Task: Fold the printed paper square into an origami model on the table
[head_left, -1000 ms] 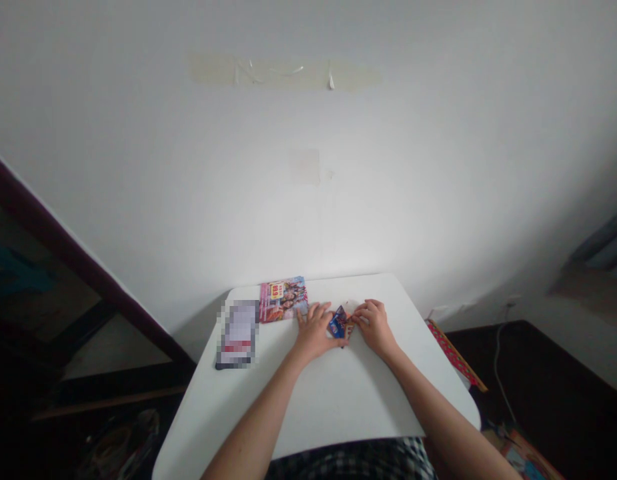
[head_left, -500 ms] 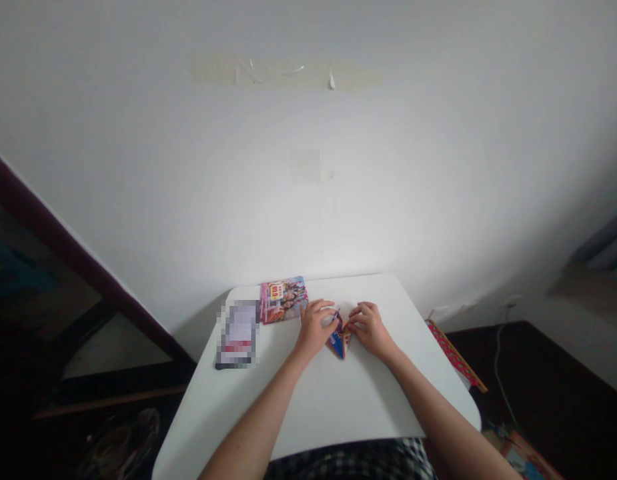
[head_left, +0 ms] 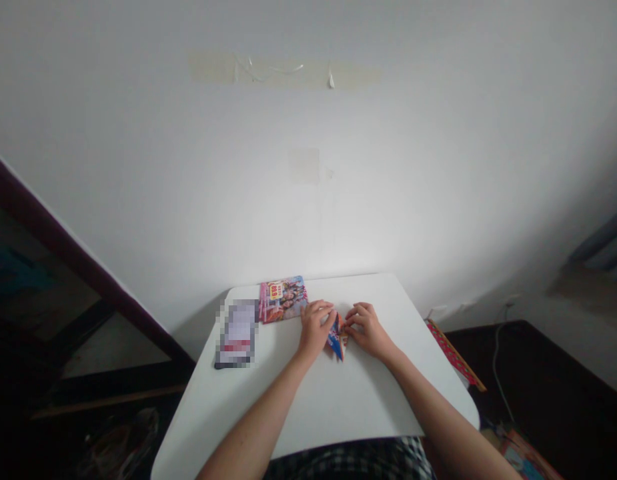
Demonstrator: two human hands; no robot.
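Between my hands, on the white table (head_left: 338, 407), is a small folded paper (head_left: 335, 343) printed in blue, orange and white, with a pointed end toward me. My left hand (head_left: 315, 328) grips its left side, thumb and fingers bent at the upper edge. On the right side, my right hand (head_left: 367, 330) pinches the paper's edge between thumb and fingertips. The fingers hide part of the upper folds. Just beyond my left hand lies a colourful printed leaflet (head_left: 281, 300), flat on the table.
A phone (head_left: 237, 333), blurred by pixelation, lies at the table's left. The white wall (head_left: 318, 227) rises behind the table's far edge. A dark red frame (head_left: 78, 243) leans at the left. At the right, a pink patterned item (head_left: 453, 353) and a cable (head_left: 497, 360) are near the floor.
The folded paper has shifted and turned slightly between my fingers, and its upper part now shows more orange. Both hands stay on it, with only small finger movements.
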